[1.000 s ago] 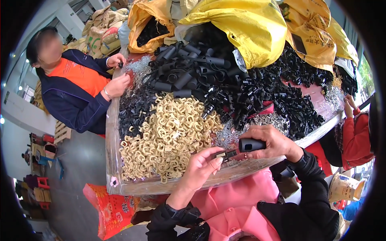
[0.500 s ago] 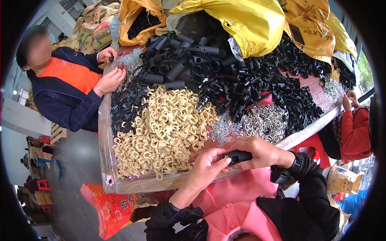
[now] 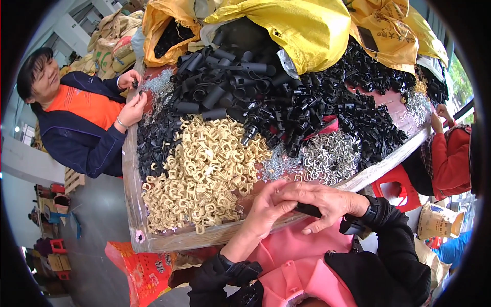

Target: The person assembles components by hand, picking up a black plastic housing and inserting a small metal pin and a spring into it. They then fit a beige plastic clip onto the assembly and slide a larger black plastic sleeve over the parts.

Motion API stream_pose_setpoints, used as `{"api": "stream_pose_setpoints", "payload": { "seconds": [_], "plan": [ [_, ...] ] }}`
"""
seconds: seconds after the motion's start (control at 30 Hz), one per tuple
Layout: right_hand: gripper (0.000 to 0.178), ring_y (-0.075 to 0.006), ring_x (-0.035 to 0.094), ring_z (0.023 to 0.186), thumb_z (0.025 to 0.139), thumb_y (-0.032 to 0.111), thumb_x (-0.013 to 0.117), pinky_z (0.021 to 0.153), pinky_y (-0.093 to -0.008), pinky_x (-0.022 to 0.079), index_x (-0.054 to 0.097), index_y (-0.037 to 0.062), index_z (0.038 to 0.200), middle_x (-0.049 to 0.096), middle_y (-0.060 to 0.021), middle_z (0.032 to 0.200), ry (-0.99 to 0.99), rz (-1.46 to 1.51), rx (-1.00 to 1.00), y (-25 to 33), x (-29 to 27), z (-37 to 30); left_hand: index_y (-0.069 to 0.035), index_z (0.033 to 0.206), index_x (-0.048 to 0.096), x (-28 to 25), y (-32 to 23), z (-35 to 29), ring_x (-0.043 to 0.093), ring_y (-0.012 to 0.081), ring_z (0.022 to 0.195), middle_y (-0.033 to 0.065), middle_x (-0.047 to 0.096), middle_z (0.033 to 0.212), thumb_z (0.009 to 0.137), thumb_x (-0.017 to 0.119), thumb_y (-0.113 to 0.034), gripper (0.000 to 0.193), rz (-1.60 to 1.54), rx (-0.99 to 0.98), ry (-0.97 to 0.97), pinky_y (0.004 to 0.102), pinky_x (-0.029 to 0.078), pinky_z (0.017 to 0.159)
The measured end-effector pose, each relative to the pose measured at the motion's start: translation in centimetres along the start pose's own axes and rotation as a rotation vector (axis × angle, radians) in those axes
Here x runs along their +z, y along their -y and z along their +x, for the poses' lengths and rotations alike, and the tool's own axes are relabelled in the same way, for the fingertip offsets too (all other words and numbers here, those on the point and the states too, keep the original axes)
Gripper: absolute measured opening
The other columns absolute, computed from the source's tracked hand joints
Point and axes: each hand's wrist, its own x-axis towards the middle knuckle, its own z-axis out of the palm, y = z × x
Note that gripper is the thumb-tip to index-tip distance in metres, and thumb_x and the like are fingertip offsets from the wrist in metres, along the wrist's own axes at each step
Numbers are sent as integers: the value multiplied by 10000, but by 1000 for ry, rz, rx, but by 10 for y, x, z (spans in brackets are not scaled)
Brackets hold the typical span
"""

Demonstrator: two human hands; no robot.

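One smooth black cylindrical tube [image 3: 309, 210], between your left hand [image 3: 262, 211], seemingly pinching it, and your right hand [image 3: 327, 198], curled over, grip unclear; now more covered, so its left end can't be checked.

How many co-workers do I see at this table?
2: the co-worker in navy at left, and the co-worker in red at right; the sacks may hide others.
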Motion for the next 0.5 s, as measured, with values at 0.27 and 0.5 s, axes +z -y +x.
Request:
{"api": "stream_pose_setpoints", "payload": {
  "seconds": [0.27, 0.5],
  "plan": [
    [383, -271, 532, 741, 563, 156, 648, 633, -347, 430, 545, 6, 900, 548, -133, 843, -405, -480, 261, 11, -23, -87, -9, 1203, 332, 14, 1, 10, 558, 155, 828, 102, 554, 980, 737, 635, -115, 566, 210, -54, 9, 270, 461, 704],
    [299, -275, 524, 736, 582, 128, 648, 681, -349, 403, 544, 31, 845, 554, -108, 803, -229, -936, 638, 44, -38, -160, 10, 1051, 464, 9, -11, 86, 563, 172, 748, 126, 566, 917, 694, 660, -211, 463, 1493, 521, -258, 281, 461, 660]
  ]
}}
